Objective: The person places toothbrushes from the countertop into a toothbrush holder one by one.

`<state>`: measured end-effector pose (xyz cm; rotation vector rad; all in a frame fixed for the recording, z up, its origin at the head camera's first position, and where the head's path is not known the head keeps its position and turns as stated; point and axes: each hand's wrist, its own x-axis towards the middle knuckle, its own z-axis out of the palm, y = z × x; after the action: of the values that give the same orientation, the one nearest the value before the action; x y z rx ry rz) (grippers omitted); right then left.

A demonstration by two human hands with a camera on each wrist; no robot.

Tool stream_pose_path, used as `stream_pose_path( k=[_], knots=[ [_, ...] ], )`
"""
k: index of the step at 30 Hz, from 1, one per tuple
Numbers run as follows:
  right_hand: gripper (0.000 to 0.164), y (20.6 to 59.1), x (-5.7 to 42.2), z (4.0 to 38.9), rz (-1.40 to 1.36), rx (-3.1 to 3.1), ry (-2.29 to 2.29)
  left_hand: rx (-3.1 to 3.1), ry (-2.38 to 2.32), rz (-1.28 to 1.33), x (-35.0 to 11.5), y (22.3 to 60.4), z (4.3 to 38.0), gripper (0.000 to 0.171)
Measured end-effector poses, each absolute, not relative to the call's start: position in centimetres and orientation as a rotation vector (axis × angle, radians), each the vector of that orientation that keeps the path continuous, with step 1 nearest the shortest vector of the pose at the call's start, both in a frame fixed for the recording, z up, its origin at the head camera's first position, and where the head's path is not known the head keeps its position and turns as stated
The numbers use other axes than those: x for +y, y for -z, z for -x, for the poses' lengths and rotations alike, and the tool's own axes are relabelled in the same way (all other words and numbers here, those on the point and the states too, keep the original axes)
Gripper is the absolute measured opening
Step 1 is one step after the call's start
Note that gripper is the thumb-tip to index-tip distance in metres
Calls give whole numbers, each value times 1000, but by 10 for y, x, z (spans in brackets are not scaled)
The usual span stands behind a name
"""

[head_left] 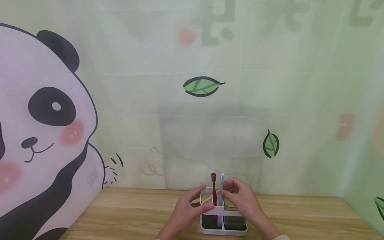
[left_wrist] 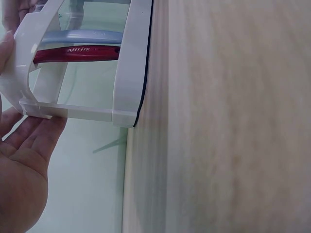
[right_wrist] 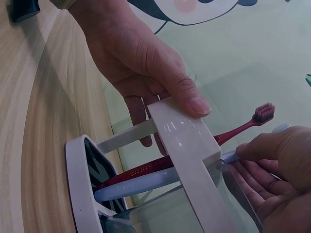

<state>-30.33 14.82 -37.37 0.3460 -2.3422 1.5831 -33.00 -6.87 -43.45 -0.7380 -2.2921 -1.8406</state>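
Observation:
A white toothbrush holder (head_left: 219, 210) with a dark-lined base stands on the table. My left hand (head_left: 183, 210) grips its upper frame from the left, thumb across the front and fingers at the side. Within the left section stand a dark red toothbrush (right_wrist: 148, 171) and a light blue toothbrush (right_wrist: 141, 185), side by side, bristle heads up. Thumb and fingertips of my right hand (head_left: 243, 196) pinch the blue one just below its head. Both handles reach down to the base. In the right section sits a see-through cup (right_wrist: 163, 213), partly hidden by the frame and right hand.
The holder rests on a wood-grain table (head_left: 135, 210). Close behind hangs a pale green cloth (head_left: 135, 100) printed with a panda and leaves. A dark object (right_wrist: 23, 9), cut off by the frame edge, appears at the right wrist view's top left corner.

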Motion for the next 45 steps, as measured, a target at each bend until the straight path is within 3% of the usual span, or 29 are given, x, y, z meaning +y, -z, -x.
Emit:
stream_pose_path(
  k=[32, 45],
  knots=[
    [16, 375, 153, 306, -328, -2327, -1547, -2261, 1841, 758, -67, 435, 332, 65],
    [18, 361, 176, 305, -305, -2329, -1537, -2259, 1810, 761, -67, 438, 333, 66]
  ],
)
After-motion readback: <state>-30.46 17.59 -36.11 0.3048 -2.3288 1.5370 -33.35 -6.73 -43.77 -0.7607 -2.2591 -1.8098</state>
